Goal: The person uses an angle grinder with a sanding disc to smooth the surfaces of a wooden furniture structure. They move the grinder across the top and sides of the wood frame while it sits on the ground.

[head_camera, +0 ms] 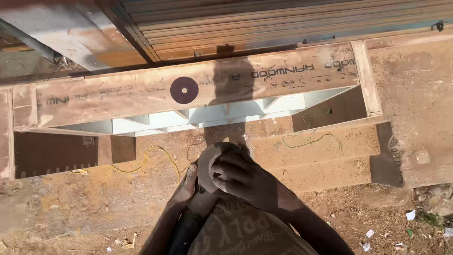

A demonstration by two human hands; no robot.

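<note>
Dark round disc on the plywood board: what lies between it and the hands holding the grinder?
In the head view, between the dark disc and the hands: white panel pieces under the board, then sawdust-covered ground crossed by a yellow wire.

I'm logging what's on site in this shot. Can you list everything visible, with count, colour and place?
Plywood panel: one, tan, lying on edge across the top, stamped with dark lettering.
Spare disc: one, dark maroon, flat on the panel.
White boards: several, under the panel.
Roller shutter: one, brown, along the top edge.
Yellow wire: one, on the dusty ground, left.
Green wire: one, right of centre.
Paper scraps: a few, white, bottom right.
Grinder: one, dark, bottom centre, carrying a grey disc.
Left hand: on the grinder.
Right hand: fingers on the grey disc.
</note>
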